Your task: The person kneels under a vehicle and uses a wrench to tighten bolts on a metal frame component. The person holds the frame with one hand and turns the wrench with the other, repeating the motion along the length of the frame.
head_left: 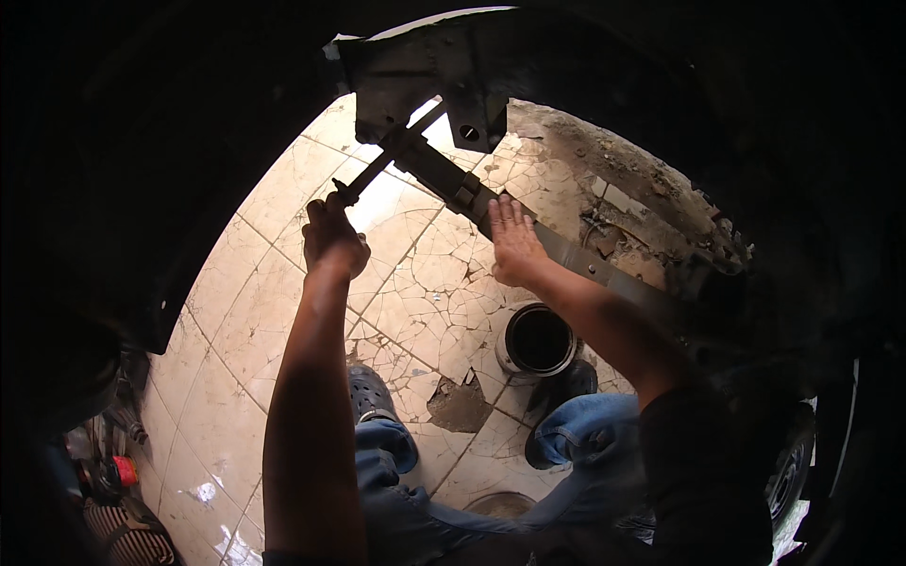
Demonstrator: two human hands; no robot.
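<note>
My left hand (pixel 332 241) is closed around the lower end of a dark metal rod (pixel 370 174). The rod slants up to the right and crosses the upper end of a long dark metal beam (pixel 566 253). A collar-like band (pixel 463 191) circles the beam near that end. My right hand (pixel 515 243) lies flat against the beam just below the band, fingers stretched out and together. Above both hands hangs a dark metal bracket (pixel 470 118) with a round hole; shadow hides how the rod and beam join it.
Between my feet and the beam stands a round open can (pixel 503 351), dark inside. The tiled floor (pixel 274 283) is cracked, with a broken patch (pixel 460 404). Rubble (pixel 628 203) lies at the far right. Dark bodywork surrounds the view; a ribbed part (pixel 127 530) sits lower left.
</note>
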